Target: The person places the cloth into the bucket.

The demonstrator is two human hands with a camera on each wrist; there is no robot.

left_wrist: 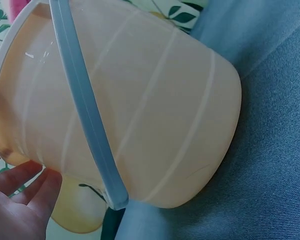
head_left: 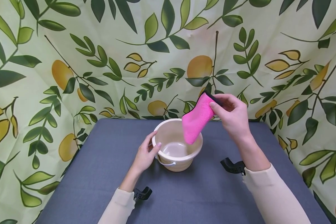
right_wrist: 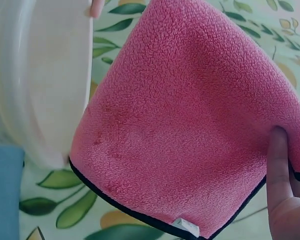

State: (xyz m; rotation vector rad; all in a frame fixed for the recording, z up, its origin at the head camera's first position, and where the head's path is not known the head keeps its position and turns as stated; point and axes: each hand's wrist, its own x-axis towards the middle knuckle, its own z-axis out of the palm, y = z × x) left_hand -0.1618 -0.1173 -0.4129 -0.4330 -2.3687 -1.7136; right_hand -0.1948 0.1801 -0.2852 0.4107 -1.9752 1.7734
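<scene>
A cream bucket (head_left: 170,163) stands upright on the dark table, its inside facing up and bare at the bottom. My left hand (head_left: 146,152) grips its rim at the left, thumb on the near edge and fingers behind. The grey handle (left_wrist: 85,105) hangs down along the bucket's near side. A pink cleaning cloth (head_left: 197,118) with black edging hangs from my right hand (head_left: 235,115), pinched at its upper corner between thumb and fingers. Its lower tip overlaps the bucket's opening in the head view. In the right wrist view the cloth (right_wrist: 190,115) shows fuzzy, with a small white tag.
A blue-grey cloth covers the table (head_left: 100,174). Behind and at both sides hangs a curtain (head_left: 114,62) printed with leaves and yellow fruit. A black wrist mount (head_left: 233,166) sticks out from the right sleeve, another (head_left: 142,193) from the left.
</scene>
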